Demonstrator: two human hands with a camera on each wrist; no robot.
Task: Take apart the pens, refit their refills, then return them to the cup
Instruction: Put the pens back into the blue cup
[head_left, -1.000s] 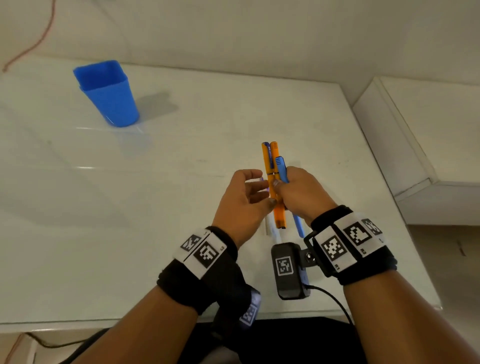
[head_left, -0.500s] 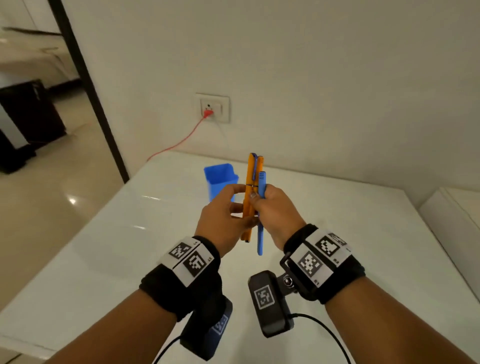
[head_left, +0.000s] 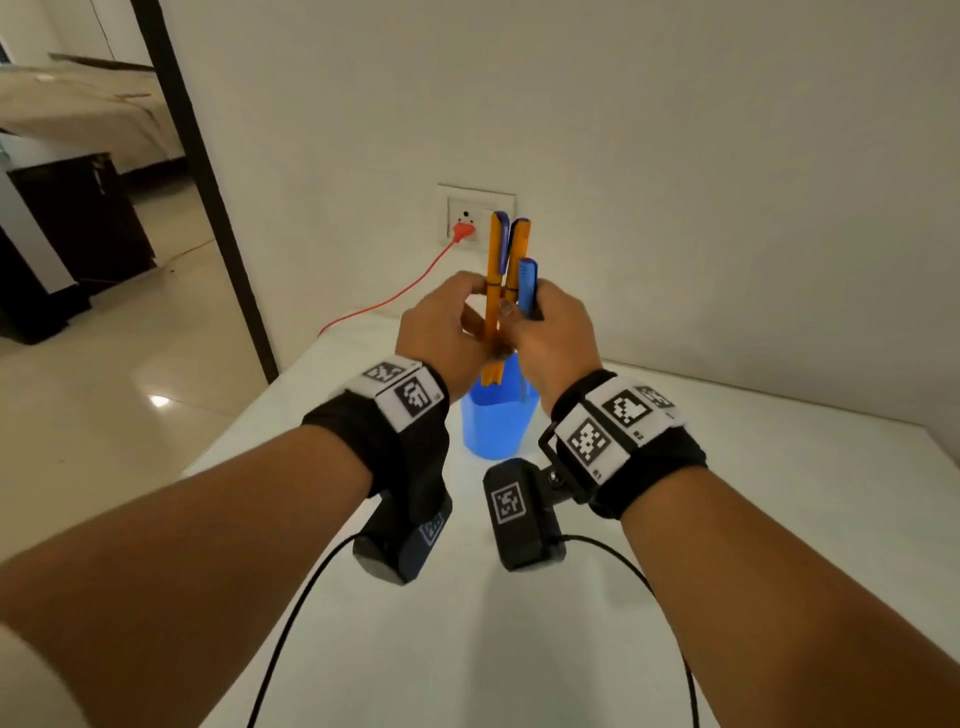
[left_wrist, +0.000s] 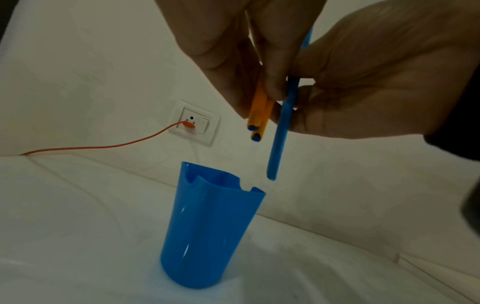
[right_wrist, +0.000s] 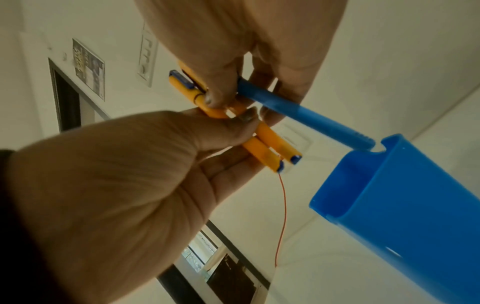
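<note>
Two orange pens (head_left: 500, 291) and a blue pen (head_left: 528, 286) stand upright in a bunch just above the blue cup (head_left: 493, 426). My left hand (head_left: 470, 317) pinches the orange pens between thumb and fingers. My right hand (head_left: 519, 317) grips the blue pen, its thumb also lying on the orange ones. In the left wrist view the blue pen (left_wrist: 280, 133) hangs lowest, its end just above the rim of the cup (left_wrist: 210, 226), with the orange pens (left_wrist: 257, 111) higher. The right wrist view shows the blue pen (right_wrist: 298, 115) touching the rim of the cup (right_wrist: 402, 205).
The cup stands on a white table (head_left: 727, 519) near its far edge by the wall. A wall socket (head_left: 475, 215) holds an orange plug and cord (head_left: 395, 296) that trails to the table's left. Black wrist-camera cables (head_left: 291, 623) hang below my arms.
Both hands carried the bunch of pens from the near right of the table over to the cup. The cup, far off to the left a second ago, now sits directly beneath the pens.
</note>
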